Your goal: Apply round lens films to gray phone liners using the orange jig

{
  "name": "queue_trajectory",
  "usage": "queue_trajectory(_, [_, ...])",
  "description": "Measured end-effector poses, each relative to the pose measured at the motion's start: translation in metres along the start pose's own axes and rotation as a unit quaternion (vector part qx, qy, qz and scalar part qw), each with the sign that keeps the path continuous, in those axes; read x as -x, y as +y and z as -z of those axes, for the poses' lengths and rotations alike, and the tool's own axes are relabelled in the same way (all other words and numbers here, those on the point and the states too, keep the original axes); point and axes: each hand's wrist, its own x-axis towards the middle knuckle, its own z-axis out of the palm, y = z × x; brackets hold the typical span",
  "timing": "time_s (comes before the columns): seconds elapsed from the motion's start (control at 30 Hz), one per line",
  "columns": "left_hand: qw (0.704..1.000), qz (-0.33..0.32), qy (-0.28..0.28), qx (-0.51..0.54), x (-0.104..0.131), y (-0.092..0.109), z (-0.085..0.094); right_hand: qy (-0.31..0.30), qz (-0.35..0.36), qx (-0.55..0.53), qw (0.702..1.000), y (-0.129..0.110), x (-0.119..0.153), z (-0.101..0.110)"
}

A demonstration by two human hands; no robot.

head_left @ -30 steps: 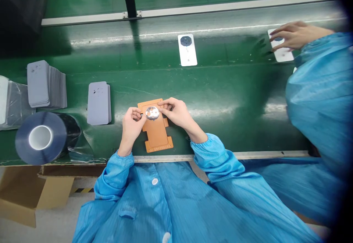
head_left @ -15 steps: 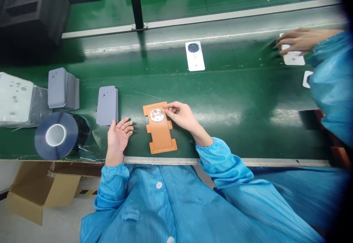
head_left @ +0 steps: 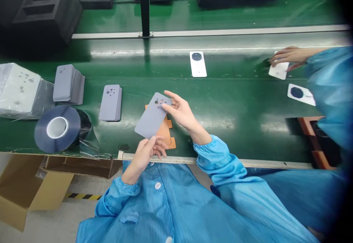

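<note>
A grey sheet with small holes (head_left: 150,119) is held tilted above an orange jig (head_left: 165,130), covering most of it. My right hand (head_left: 180,114) pinches its top right end near the holes. At its lower edge, my left hand (head_left: 146,154) grips the sheet between thumb and fingers. To the left lies a small stack of similar grey sheets (head_left: 109,105), and farther left a taller grey stack (head_left: 64,84).
A film roll (head_left: 70,129) and a wrapped white stack (head_left: 22,88) are at the left. Beyond the jig lies a white card (head_left: 198,68). At the right, another person's hand (head_left: 292,56) holds a white card near another one (head_left: 300,94).
A grey sheet is now in both my hands over the jig. My left hand has moved right, from beside the small stack. The view has shifted, and the other person's hand has moved a card.
</note>
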Motion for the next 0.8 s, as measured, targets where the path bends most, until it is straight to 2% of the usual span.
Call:
queue_trajectory(0.13, [0.996, 0.022, -0.005, -0.084, 0.011, -0.019, -0.006, -0.022, 0.028, 0.042, 0.998, -0.021, 0.002, 0.007])
queue_trajectory(0.17, [0.992, 0.005, 0.002, -0.124, 0.016, -0.022, -0.005, -0.032, 0.032, 0.056, 0.997, -0.026, 0.004, 0.01])
queue_trajectory(0.23, [0.968, -0.085, 0.03, -0.234, 0.024, -0.026, 0.0, -0.059, 0.036, 0.086, 0.994, -0.033, 0.008, 0.014])
queue_trajectory(0.27, [0.942, -0.152, 0.052, -0.296, 0.027, -0.028, 0.002, -0.073, 0.04, 0.104, 0.991, -0.034, 0.01, 0.015])
queue_trajectory(0.33, [0.861, -0.291, 0.099, -0.405, 0.03, -0.032, 0.008, -0.1, 0.054, 0.146, 0.983, -0.035, 0.014, 0.016])
queue_trajectory(0.4, [0.775, -0.383, 0.128, -0.485, 0.026, -0.036, 0.012, -0.118, 0.079, 0.192, 0.971, -0.033, 0.016, 0.016])
queue_trajectory(0.43, [0.74, -0.407, 0.133, -0.519, 0.023, -0.038, 0.014, -0.125, 0.093, 0.212, 0.965, -0.032, 0.017, 0.016])
queue_trajectory(0.5, [0.688, -0.418, 0.125, -0.579, 0.016, -0.044, 0.018, -0.132, 0.119, 0.244, 0.953, -0.03, 0.018, 0.016])
queue_trajectory(0.57, [0.657, -0.405, 0.108, -0.626, 0.01, -0.049, 0.021, -0.127, 0.15, 0.278, 0.94, -0.028, 0.019, 0.015])
queue_trajectory(0.67, [0.625, -0.392, 0.096, -0.668, 0.006, -0.056, 0.025, -0.082, 0.21, 0.365, 0.903, -0.026, 0.022, 0.01])
queue_trajectory(0.8, [0.603, -0.399, 0.071, -0.688, 0.005, -0.058, 0.028, -0.029, 0.248, 0.513, 0.821, -0.019, 0.031, -0.007])
